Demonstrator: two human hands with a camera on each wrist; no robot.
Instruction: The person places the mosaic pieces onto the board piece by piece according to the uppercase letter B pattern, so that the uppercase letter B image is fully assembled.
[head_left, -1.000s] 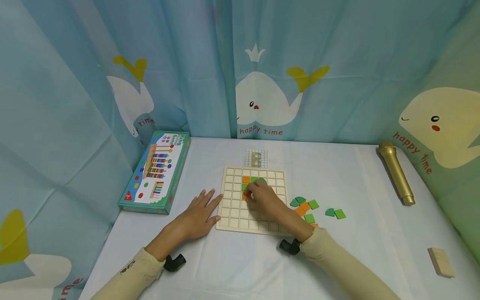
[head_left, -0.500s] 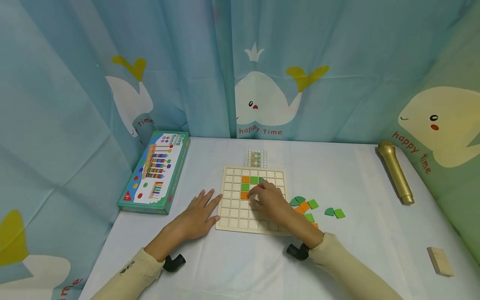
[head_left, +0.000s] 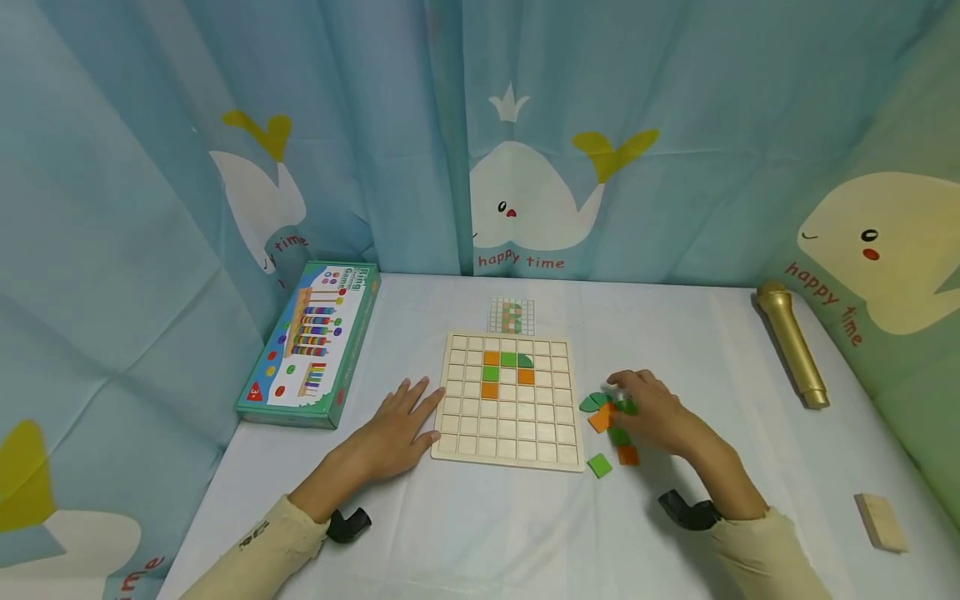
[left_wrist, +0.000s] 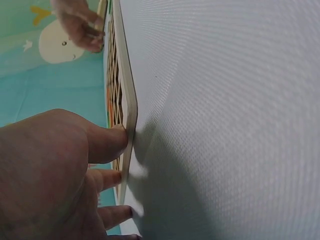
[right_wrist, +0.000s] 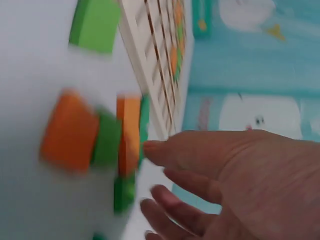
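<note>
My left hand (head_left: 397,433) lies flat on the table with spread fingers; its thumb and a fingertip touch the left edge of the wooden grid board (head_left: 465,448). On the board are orange squares, such as one tile (head_left: 527,377), green squares, and a dark green rounded tile (head_left: 526,361). My right hand (head_left: 656,412) is over the loose tiles right of the board, fingers loosely bent and apart. In the right wrist view, nothing shows between its thumb (right_wrist: 160,150) and fingers. Near it are an orange tile (right_wrist: 70,132) and a green tile (right_wrist: 95,25); some others are partly hidden.
A small pattern card (head_left: 512,317) lies behind the board. At the left stands a green-edged game box (head_left: 311,346). A gold microphone (head_left: 792,346) and a wooden block (head_left: 881,523) lie to the right. Printed curtains (head_left: 420,167) enclose the table.
My right hand has left the board and moved right to the loose tiles, uncovering an orange tile below the rounded one. A green square now lies nearer the board's front right corner. Left hand unmoved.
</note>
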